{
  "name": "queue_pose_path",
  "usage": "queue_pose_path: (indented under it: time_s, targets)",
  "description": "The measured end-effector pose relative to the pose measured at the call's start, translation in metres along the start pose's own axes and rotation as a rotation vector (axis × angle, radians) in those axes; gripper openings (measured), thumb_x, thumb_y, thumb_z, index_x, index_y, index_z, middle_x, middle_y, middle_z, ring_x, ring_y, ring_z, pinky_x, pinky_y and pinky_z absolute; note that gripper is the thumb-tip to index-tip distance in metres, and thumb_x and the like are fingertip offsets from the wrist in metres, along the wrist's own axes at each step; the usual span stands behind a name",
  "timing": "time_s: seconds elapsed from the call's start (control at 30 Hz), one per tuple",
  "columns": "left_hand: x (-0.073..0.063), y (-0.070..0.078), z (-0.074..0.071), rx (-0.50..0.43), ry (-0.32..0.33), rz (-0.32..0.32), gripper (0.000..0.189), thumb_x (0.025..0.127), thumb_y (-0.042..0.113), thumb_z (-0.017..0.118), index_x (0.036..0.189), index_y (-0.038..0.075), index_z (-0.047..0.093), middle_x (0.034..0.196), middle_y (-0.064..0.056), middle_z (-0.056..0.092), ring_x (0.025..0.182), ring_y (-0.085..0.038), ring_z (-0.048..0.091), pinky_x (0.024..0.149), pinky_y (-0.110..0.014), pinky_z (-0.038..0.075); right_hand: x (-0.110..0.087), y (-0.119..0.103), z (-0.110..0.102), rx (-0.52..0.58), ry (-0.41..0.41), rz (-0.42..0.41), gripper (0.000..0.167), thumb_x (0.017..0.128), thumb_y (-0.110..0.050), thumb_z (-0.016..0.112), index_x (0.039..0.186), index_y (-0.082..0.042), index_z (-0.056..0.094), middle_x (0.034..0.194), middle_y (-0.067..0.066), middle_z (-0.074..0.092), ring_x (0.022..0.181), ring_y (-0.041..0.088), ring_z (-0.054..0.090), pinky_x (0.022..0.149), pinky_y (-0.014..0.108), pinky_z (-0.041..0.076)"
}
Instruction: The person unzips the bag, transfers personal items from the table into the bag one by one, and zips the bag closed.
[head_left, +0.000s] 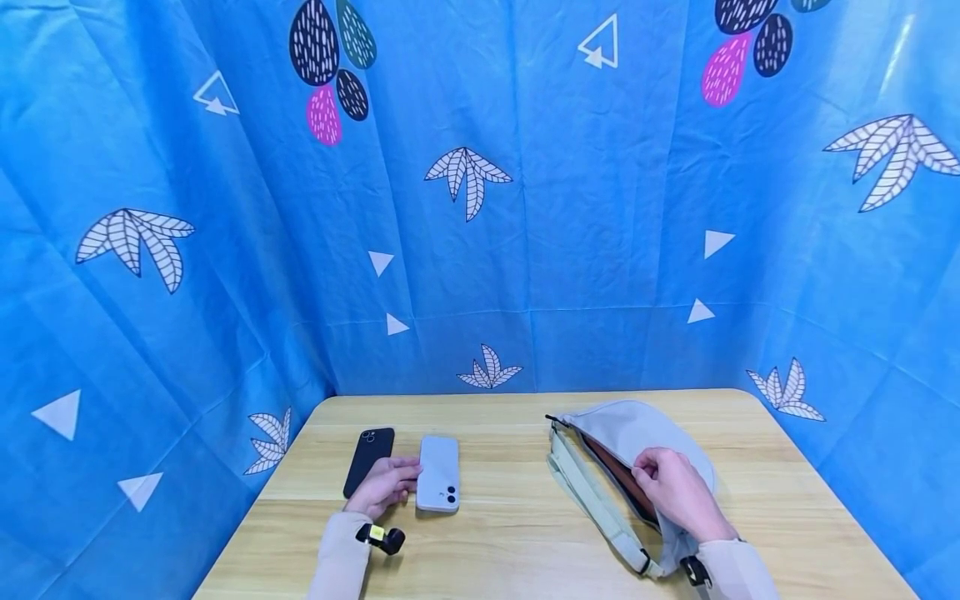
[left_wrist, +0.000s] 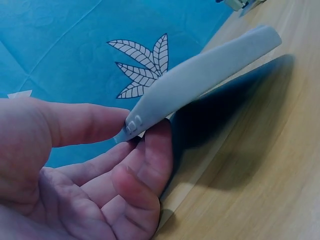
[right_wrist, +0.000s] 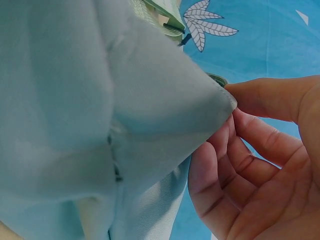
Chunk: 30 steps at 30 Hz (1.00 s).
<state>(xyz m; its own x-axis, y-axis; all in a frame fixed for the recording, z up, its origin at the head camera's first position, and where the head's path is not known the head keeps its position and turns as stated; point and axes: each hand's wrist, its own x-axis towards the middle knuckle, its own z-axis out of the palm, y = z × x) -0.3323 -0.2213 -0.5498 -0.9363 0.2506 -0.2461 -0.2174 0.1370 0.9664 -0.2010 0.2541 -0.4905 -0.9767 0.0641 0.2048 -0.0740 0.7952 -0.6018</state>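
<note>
A pale phone (head_left: 438, 472) with two camera lenses is pinched at its side edge between the thumb and fingers of my left hand (head_left: 388, 485). In the left wrist view the pale phone (left_wrist: 200, 75) is tilted, casting a dark shadow on the table. My right hand (head_left: 678, 492) pinches the opening edge of a light grey waist bag (head_left: 637, 421). The bag gapes, and its brown lining (head_left: 611, 467) shows; what lies deeper inside is hidden. In the right wrist view, thumb and fingers grip a corner of the bag's fabric (right_wrist: 170, 90).
A black phone (head_left: 367, 454) lies left of the pale one, partly behind my left hand. The bag's pale green strap (head_left: 596, 500) runs along its left side on the wooden table (head_left: 510, 533). A blue patterned curtain (head_left: 585, 250) stands around the table.
</note>
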Motion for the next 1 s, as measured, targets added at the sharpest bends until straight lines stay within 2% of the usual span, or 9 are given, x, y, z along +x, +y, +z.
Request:
queue_pose_path:
  time_s: [0.23,0.47,1.0]
  targets:
    - [0.002,-0.003,0.004,-0.029,-0.009,-0.005,0.054,0.099,0.013,0.068,0.141,-0.014,0.048,0.086,0.004,0.076,0.070,-0.003,0.068,0.056,-0.013,0.048,0.000,0.000,0.000,-0.001,0.001,0.000,0.012,0.091,-0.006,0.068,0.081,-0.011,0.071,0.070,-0.005,0.061,0.064,0.010,0.052,0.060,0.021,0.044]
    - [0.003,-0.005,0.011,-0.056,-0.017,0.002,0.054,0.099,0.013,0.067,0.141,-0.015,0.047,0.093,0.000,0.077,0.074,-0.005,0.068,0.060,-0.014,0.051,0.000,0.000,0.000,0.003,0.000,-0.005,0.011,0.092,-0.006,0.068,0.082,-0.011,0.071,0.070,-0.005,0.062,0.064,0.009,0.052,0.060,0.021,0.044]
    - [0.006,-0.004,0.032,-0.103,-0.082,0.009,0.049,0.099,0.013,0.066,0.137,-0.014,0.049,0.096,0.000,0.075,0.079,-0.008,0.067,0.068,-0.016,0.053,-0.001,-0.001,-0.001,0.014,0.003,-0.015,0.009,0.092,-0.006,0.069,0.085,-0.010,0.072,0.073,-0.005,0.065,0.065,0.008,0.052,0.059,0.021,0.044]
